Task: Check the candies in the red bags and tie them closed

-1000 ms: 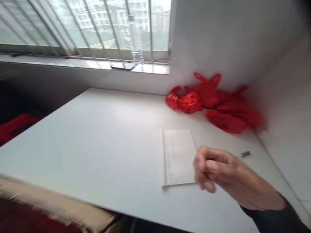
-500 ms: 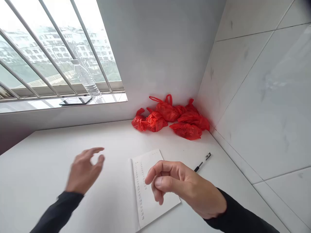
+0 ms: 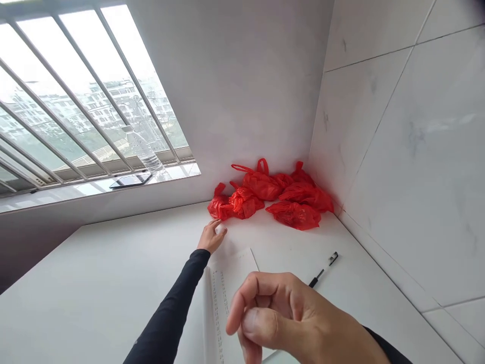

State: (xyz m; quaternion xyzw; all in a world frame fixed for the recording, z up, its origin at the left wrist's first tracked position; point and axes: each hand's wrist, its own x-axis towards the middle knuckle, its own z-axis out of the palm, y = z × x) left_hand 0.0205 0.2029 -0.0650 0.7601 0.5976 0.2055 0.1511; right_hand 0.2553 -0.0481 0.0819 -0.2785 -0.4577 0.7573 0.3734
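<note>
On table (image 3: 94,273) | left hand (image 3: 211,236) fingers loose beside red bags (image 3: 273,197) | right hand (image 3: 299,323) fingers curled, empty

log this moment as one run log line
left hand: open, reaching beside red plastic bags | right hand: loosely curled, holding nothing, above white lined paper sheet | black pen: on white table

Your white tabletop (image 3: 94,283) runs into the tiled corner. On it lie red bags (image 3: 273,197) bunched at the back, a paper sheet (image 3: 227,283) nearer you, and a pen (image 3: 323,269) just right of the sheet.
</note>
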